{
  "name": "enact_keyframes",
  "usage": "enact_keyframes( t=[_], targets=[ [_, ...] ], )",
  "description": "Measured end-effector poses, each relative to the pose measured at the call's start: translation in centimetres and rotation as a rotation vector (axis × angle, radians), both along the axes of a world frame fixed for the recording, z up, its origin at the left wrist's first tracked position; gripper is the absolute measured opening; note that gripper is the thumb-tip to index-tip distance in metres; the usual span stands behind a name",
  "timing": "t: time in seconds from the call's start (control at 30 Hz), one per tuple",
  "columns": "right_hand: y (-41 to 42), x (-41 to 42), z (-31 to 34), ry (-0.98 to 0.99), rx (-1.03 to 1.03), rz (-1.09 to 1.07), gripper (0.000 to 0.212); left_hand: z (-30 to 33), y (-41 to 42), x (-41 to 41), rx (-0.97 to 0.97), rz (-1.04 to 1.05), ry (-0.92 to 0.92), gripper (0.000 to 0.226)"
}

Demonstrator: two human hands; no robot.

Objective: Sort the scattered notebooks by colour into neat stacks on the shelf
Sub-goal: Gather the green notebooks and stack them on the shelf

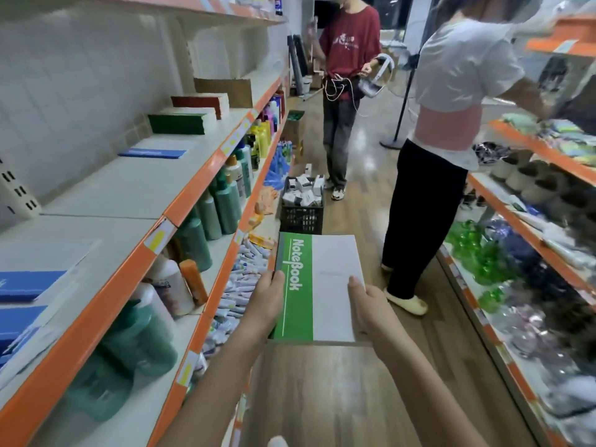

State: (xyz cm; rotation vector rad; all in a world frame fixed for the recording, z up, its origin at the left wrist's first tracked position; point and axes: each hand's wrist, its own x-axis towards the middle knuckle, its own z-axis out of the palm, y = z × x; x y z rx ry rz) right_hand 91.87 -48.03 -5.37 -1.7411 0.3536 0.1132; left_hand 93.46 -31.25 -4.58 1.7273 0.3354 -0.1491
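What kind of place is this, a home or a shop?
Most likely a small shop, seen down an aisle. Long shelves with orange edges and price-tag strips line both sides, rows of bottles stand below, and a black crate of small boxes sits on the floor. Both hands hold a green notebook.

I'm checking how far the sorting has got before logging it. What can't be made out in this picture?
- Blue notebooks, head view: cut off by the left edge, count unknown.
- Green stack and red stack: too small and blurred to count.
- Underside of the green notebook: hidden by its cover; whether there is one or more is unclear.
- Fingers of left hand and right hand: under the notebook, only the thumbs show.
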Motion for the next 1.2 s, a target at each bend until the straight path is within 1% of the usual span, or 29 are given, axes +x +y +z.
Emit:
enact_keyframes(
  t=[0.17, 0.27, 0.37, 0.53, 0.77, 1.0, 1.1, 1.2],
  targets=[
    [0.2, 6.8, -0.2, -0.023, -0.010, -0.014, 0.038, -0.3, -0.2, 6.8, -0.034, -0.012, -0.018, 0.029],
    [0.7, 12.3, 0.2, -0.037, -0.007, -0.010, 0.036, 0.5, 0.2, 12.0, -0.014, -0.001, -0.062, 0.028],
    [1.3, 17.6, 1.1, -0.047, -0.013, 0.001, 0.035, 1.1, 1.0, 17.5, 0.018, 0.009, -0.083, 0.035],
    [2.0, 25.0, 1.8, -0.058, -0.021, -0.015, 0.039, 1.9, 1.6, 25.1, 0.003, 0.002, -0.087, 0.035],
    [2.3, 33.6, 1.3, -0.048, -0.040, 0.013, 0.038, 1.4, 2.1, 33.3, 0.032, -0.010, -0.028, 0.036],
    [1.8, 45.2, 1.2, -0.063, -0.064, 0.047, 0.038, 1.0, 1.7, 44.6, -0.002, 0.046, -0.042, 0.030],
    [1.4, 51.0, 1.6, -0.074, -0.055, 0.085, 0.041, 1.2, 1.3, 49.9, -0.015, 0.115, -0.073, 0.030],
    [1.1, 56.7, 2.2, -0.079, -0.064, 0.132, 0.040, 1.7, 1.0, 54.7, -0.014, 0.139, -0.079, 0.032]
  ],
)
